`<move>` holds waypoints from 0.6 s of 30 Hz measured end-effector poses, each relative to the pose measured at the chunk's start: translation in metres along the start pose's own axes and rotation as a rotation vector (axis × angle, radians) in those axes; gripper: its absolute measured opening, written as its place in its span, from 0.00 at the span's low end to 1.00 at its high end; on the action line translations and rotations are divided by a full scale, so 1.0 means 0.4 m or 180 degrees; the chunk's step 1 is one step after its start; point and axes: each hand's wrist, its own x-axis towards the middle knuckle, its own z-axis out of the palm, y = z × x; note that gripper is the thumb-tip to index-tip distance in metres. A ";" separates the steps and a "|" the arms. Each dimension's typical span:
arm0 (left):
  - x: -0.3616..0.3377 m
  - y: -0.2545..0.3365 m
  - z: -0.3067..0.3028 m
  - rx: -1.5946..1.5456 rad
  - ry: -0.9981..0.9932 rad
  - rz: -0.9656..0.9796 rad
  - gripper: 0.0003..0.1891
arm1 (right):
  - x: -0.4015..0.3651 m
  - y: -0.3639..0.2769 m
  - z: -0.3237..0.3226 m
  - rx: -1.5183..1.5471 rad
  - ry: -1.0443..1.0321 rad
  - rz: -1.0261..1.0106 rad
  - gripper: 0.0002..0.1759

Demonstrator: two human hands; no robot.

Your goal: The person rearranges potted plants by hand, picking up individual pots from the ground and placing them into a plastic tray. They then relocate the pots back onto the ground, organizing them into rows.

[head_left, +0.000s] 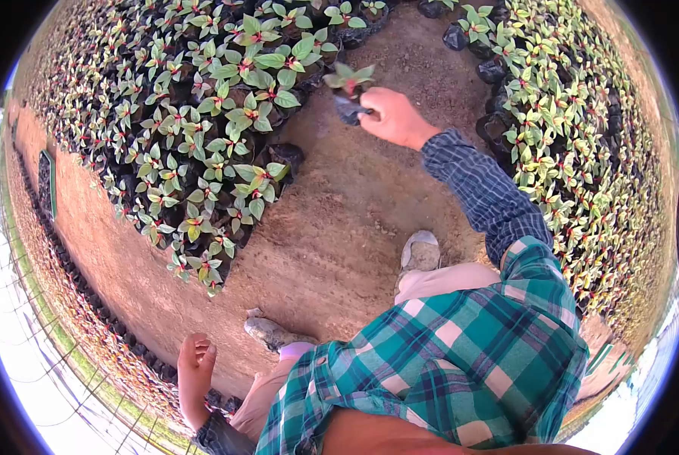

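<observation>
Out in front, my right hand [391, 115] is closed on the small black bag [348, 111] of a potted seedling [348, 79]. Its green leaves with a reddish centre stand above my fingers, a little blurred. The plant is held over bare soil, close to the edge of the left block of potted seedlings [225, 114]. Down at the lower left, my left hand [195, 370] hangs beside my leg with its fingers loosely curled and apart from the thumb. Nothing shows in it.
A second block of potted seedlings [559, 136] lines the right side. Between the blocks runs a brown dirt path [339, 220], where my two shoes [421, 252] stand. A long row of plants [89, 303] and a wire fence [59, 371] lie far left.
</observation>
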 end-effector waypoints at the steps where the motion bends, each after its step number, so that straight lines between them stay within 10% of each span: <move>1: -0.001 -0.009 -0.002 0.0043 -0.0013 -0.0050 0.16 | 0.019 -0.015 0.048 0.0217 -0.0248 -0.0033 0.09; 6: 0.015 -0.047 0.009 0.0014 -0.0057 0.0031 0.16 | 0.027 0.046 0.205 -0.0162 -0.0446 -0.0920 0.08; 11: 0.008 -0.053 0.022 -0.0034 -0.0010 -0.0143 0.15 | 0.004 0.075 0.019 0.0284 0.0479 0.0726 0.13; 18: 0.032 -0.124 0.045 0.0263 -0.0146 -0.0133 0.14 | -0.033 0.604 -0.262 -0.0623 0.2526 0.2549 0.14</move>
